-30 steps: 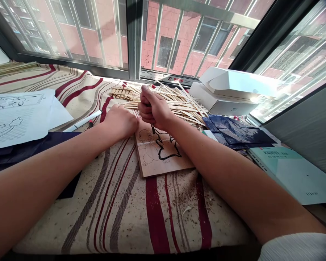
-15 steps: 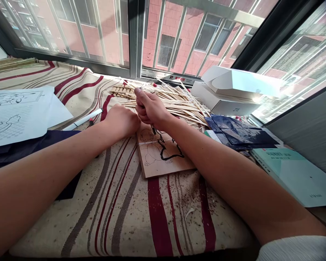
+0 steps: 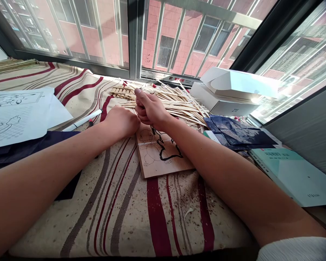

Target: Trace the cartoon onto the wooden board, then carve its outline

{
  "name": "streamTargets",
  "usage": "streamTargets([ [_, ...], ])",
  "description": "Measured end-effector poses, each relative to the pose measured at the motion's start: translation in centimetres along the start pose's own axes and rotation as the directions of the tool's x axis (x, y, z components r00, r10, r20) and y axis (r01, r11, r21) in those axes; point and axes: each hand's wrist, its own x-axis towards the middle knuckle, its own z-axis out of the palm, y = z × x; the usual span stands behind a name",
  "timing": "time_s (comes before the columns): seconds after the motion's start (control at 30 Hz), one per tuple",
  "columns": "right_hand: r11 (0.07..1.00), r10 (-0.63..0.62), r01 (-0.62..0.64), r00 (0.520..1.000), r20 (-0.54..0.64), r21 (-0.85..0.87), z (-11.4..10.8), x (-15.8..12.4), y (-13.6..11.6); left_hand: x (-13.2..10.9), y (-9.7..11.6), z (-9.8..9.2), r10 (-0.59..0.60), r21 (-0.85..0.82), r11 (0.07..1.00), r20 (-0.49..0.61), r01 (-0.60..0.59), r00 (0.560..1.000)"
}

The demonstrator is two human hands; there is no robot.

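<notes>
A thin wooden board [image 3: 152,170] lies on the striped cloth, with a cartoon figure in fine lines and a thick black outline on it. My right hand [image 3: 150,108] is closed in a fist over the board's far part, thumb on top. A slim tool [image 3: 153,129] with a dark end pokes out below that fist; its kind does not show. Beside it, my left hand [image 3: 122,119] is curled shut at the board's far left corner, knuckles up. Its fingertips are hidden, so what they grip cannot be made out.
Many thin wooden strips [image 3: 176,101] are heaped behind my hands. A white box [image 3: 228,94] stands far right, near dark blue sheets [image 3: 236,132] and a book [image 3: 296,177]. Printed drawings [image 3: 16,116] and a white marker [image 3: 83,120] lie left. Crumbs dot the cloth [image 3: 130,224].
</notes>
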Motion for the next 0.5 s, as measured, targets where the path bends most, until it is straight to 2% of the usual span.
streamTargets([
  [0.2, 0.999, 0.022, -0.021, 0.999, 0.034, -0.03, 0.07, 0.12, 0.06, 0.34, -0.27, 0.69, 0.004, -0.041, 0.999, -0.007, -0.004, 1.0],
  [0.27, 0.999, 0.042, -0.04, 0.991, 0.127, -0.02, -0.01, -0.03, -0.05, 0.35, -0.25, 0.71, -0.007, -0.061, 0.998, -0.009, 0.007, 1.0],
  [0.37, 0.996, 0.087, -0.079, 0.939, 0.331, -0.037, -0.12, -0.13, 0.01, 0.28, -0.09, 0.46, -0.063, -0.093, 0.994, -0.022, 0.061, 0.998],
  [0.4, 0.995, 0.099, -0.087, 0.927, 0.363, -0.048, -0.15, -0.09, 0.11, 0.24, -0.05, 0.36, -0.079, -0.101, 0.992, -0.023, 0.077, 0.997],
  [0.43, 0.995, 0.096, -0.083, 0.932, 0.348, -0.051, -0.18, -0.01, 0.25, 0.21, -0.01, 0.28, -0.09, -0.105, 0.991, -0.019, 0.087, 0.996],
  [0.5, 0.999, 0.047, -0.042, 0.981, 0.187, -0.031, -0.27, 0.17, 0.52, 0.15, -0.01, 0.19, -0.091, -0.101, 0.991, 0.01, 0.092, 0.996],
])
